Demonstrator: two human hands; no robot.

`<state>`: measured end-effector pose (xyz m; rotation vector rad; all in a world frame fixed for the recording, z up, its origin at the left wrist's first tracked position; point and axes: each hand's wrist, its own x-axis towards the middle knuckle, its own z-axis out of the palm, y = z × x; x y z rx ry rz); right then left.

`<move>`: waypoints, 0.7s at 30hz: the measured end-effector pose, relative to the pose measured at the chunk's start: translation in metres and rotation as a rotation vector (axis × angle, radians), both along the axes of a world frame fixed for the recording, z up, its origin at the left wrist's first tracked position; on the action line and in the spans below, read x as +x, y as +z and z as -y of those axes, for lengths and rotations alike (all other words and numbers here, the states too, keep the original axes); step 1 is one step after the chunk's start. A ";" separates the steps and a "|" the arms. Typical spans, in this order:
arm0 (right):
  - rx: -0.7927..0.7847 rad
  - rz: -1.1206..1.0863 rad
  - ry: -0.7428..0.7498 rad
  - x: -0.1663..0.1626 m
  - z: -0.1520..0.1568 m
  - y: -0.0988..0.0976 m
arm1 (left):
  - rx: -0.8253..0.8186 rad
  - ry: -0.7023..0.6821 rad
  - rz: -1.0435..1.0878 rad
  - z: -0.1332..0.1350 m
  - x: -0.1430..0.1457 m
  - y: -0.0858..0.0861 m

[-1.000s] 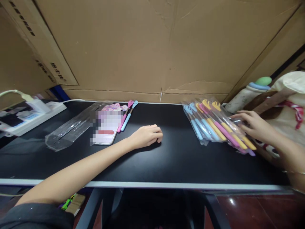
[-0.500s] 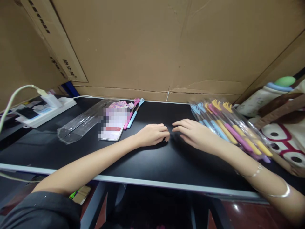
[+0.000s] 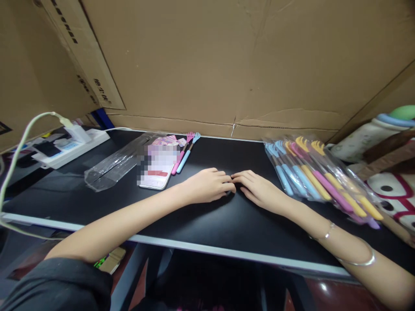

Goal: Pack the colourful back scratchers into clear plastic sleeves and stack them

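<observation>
Over the middle of the black tabletop, my left hand [image 3: 211, 185] is curled with its fingers bent down. A small dark patch shows under its fingertips, too hidden to name. My right hand [image 3: 256, 188] meets it from the right, fingers stretched loosely and touching or almost touching the left fingertips. Beyond my left hand lie a pink back scratcher [image 3: 180, 156] and a blue back scratcher [image 3: 186, 158], side by side. To the right of my right hand is a row of several back scratchers in clear plastic sleeves [image 3: 319, 177], blue, yellow, pink and purple.
A phone [image 3: 157, 175] with a blurred screen lies left of the loose scratchers, beside an empty clear plastic sleeve [image 3: 113, 166]. A white power strip [image 3: 73, 149] with a cable sits far left. Cardboard [image 3: 201, 65] walls the back. A bottle [image 3: 363, 136] and cartoon-eyed bag [image 3: 385, 190] stand right.
My right hand has come closer to my left, closing the gap between their fingertips. The view has shifted slightly. The scratchers and phone stay in place.
</observation>
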<state>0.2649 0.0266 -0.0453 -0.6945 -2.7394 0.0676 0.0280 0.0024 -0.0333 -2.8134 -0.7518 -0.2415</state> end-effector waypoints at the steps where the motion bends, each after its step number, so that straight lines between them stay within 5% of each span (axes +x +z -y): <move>1: -0.002 0.004 -0.002 0.000 0.000 0.000 | -0.052 0.021 -0.013 0.005 -0.004 0.007; 6: -0.016 -0.003 -0.007 0.001 0.000 -0.002 | -0.246 0.247 0.068 0.026 -0.051 0.043; 10: -0.003 -0.007 0.002 0.001 0.000 -0.003 | -0.216 0.524 0.222 0.039 -0.121 0.049; 17: 0.012 -0.007 -0.001 0.000 0.001 -0.002 | -0.074 1.092 0.107 0.087 -0.250 -0.001; 21: -0.002 -0.007 0.001 0.000 0.001 -0.001 | -0.098 1.103 0.175 0.121 -0.282 -0.034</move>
